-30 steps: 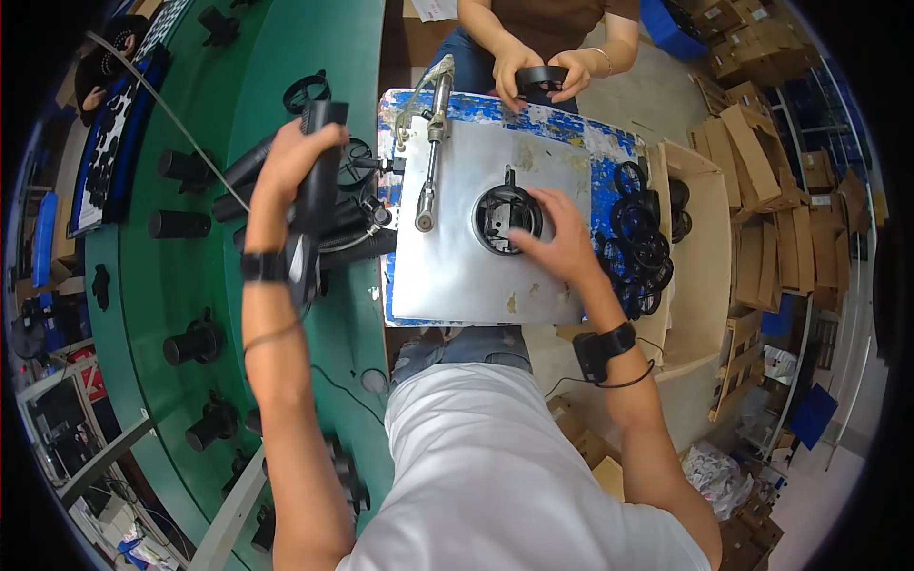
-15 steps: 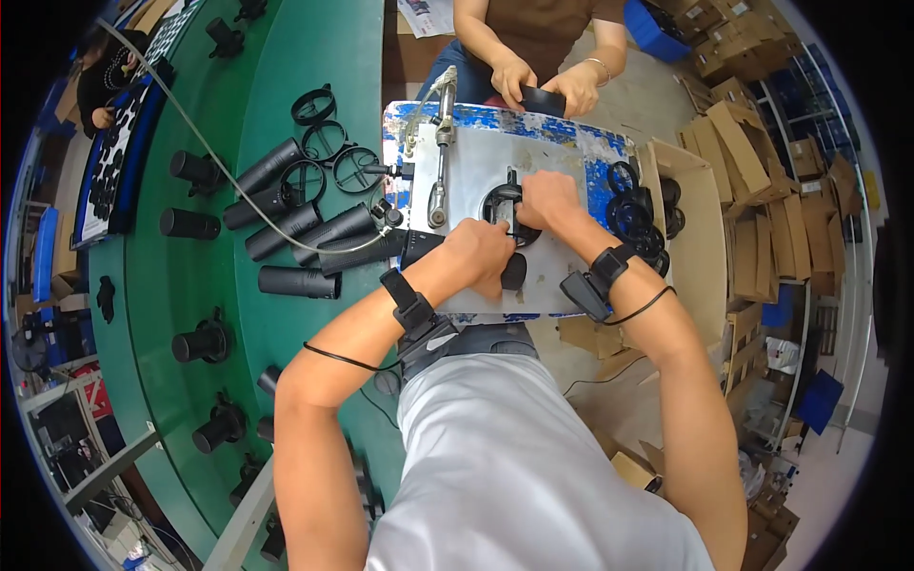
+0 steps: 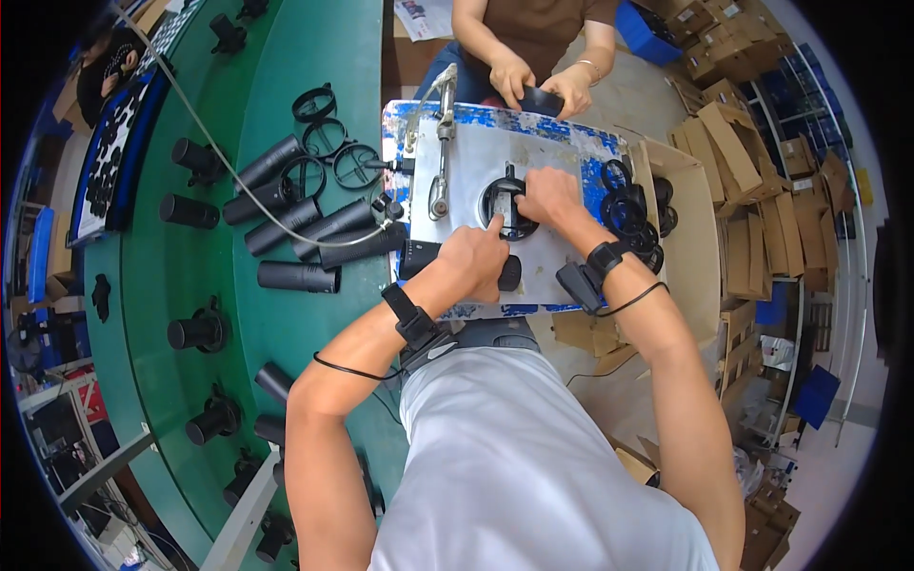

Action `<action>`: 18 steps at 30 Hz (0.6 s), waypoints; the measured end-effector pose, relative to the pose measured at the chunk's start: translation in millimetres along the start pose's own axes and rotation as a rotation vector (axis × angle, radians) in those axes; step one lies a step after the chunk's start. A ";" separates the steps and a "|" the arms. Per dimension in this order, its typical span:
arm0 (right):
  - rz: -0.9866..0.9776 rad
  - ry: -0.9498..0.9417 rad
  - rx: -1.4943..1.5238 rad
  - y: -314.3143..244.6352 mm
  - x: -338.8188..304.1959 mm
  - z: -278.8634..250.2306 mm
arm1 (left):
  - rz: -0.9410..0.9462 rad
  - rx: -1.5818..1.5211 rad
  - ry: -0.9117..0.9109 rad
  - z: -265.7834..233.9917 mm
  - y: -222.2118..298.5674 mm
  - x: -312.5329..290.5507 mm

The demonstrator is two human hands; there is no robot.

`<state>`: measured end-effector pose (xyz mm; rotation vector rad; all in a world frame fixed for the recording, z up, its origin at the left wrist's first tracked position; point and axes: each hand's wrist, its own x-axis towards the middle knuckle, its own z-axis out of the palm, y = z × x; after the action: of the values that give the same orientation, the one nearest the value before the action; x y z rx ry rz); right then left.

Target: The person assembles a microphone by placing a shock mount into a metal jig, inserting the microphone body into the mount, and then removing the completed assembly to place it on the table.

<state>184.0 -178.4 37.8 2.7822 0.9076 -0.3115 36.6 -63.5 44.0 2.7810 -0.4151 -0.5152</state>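
A black ring [image 3: 488,211] with an inner cross-piece sits on the metal plate [image 3: 562,262] of the worktop in front of me. My right hand [image 3: 552,198] has its fingers closed at the ring's right edge. My left hand [image 3: 473,259] wraps over a black tube [image 3: 419,257], whose other end pokes out past the fingers. The left index finger reaches up to the ring's near left side. Just left of the ring, a metal cylinder on a bracket [image 3: 445,143] stands on the plate.
Black tubes [image 3: 300,276] and spoked rings [image 3: 356,167] lie on the green table at left, beside a line of capped tubes [image 3: 195,330]. A hose [image 3: 214,152] arches over them. At right a wooden box [image 3: 700,238] adjoins stacked black rings [image 3: 625,214]. Across, a co-worker's hands [image 3: 543,86] hold a black part.
The black ring, tilted earlier, now lies flatter on the plate. My right hand has shifted slightly with it, and my left index finger now points up toward the ring.
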 end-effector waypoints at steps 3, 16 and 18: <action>-0.036 0.025 0.016 18.6 -16.8 7.8 | 0.085 -0.172 0.087 4.5 -13.4 -3.8; -0.172 0.024 1.623 8.6 -147.6 -3.5 | 0.168 -0.975 0.722 3.5 38.1 -29.6; -0.346 0.233 1.908 18.0 -148.3 -7.5 | 0.101 -0.628 0.823 -1.4 28.1 -51.2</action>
<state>78.8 -273.3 85.6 4.2022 1.7226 -1.6826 -15.0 -72.2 69.9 2.0931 -0.1519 0.4585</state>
